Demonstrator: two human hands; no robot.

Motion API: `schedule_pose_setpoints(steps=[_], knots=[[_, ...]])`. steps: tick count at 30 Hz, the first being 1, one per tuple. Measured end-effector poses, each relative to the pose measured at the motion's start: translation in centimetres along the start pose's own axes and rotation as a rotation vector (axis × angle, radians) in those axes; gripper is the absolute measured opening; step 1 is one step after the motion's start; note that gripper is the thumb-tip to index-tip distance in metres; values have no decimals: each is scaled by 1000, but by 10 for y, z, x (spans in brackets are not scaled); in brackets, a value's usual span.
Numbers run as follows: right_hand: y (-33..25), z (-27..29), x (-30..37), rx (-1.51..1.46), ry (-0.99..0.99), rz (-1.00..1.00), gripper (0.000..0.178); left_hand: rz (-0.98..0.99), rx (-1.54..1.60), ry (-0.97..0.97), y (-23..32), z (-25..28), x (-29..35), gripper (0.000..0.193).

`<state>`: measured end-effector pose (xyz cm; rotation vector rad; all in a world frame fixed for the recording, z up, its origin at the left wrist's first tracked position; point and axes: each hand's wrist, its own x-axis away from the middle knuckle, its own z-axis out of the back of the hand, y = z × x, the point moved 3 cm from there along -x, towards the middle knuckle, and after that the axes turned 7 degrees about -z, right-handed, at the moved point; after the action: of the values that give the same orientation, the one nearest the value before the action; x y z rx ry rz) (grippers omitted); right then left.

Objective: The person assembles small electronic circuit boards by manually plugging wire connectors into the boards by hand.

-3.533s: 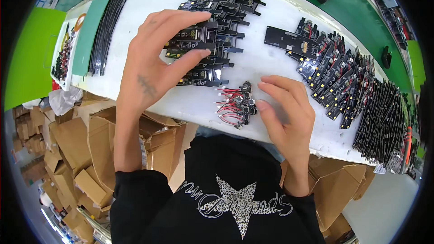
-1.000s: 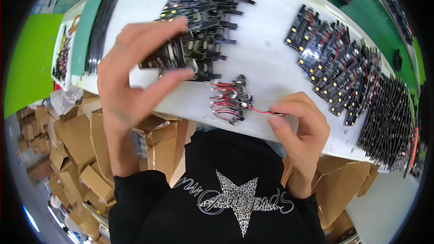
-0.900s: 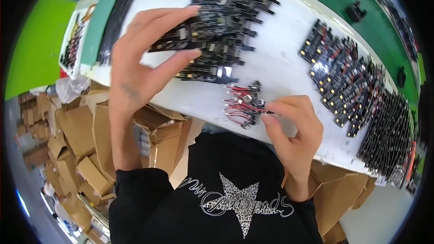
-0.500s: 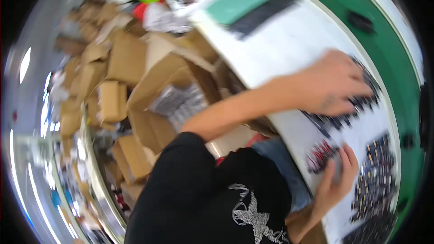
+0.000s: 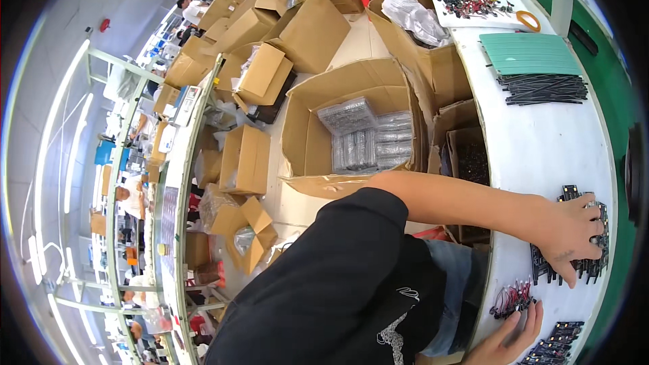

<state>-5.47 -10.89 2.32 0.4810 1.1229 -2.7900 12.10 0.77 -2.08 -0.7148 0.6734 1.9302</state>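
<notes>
The left hand (image 5: 566, 233), fingers spread, covers overlapping flat black circuit boards (image 5: 539, 265) on the white tabletop (image 5: 534, 142), seemingly mid-handling, while the right hand (image 5: 508, 341), thumb and fingers parted, is beside small black red-wired modules (image 5: 512, 305), whose pickup would need a fine pinch.

At the far end of the desk (image 5: 541, 142), a tray (image 5: 524, 1) holds small parts (image 5: 463, 0); nearer lies a sheet (image 5: 529, 54), then strips (image 5: 543, 90) along its edge. The left hand (image 5: 566, 233) is over circuit boards (image 5: 596, 269), wired parts (image 5: 515, 297) between it and the right hand (image 5: 510, 339). Left of the desk, a carton (image 5: 314, 135) contains packs (image 5: 375, 138).
</notes>
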Motion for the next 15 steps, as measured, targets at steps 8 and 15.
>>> schedule_pose_setpoints(steps=[8, 15], knots=[[4, 3, 4, -44, 31, -8, 23, -99, 78, 21, 7, 0, 5, 55], [4, 0, 9, -111, -31, -237, 32, -135, 241, -141, 2, 48, -12, 57]])
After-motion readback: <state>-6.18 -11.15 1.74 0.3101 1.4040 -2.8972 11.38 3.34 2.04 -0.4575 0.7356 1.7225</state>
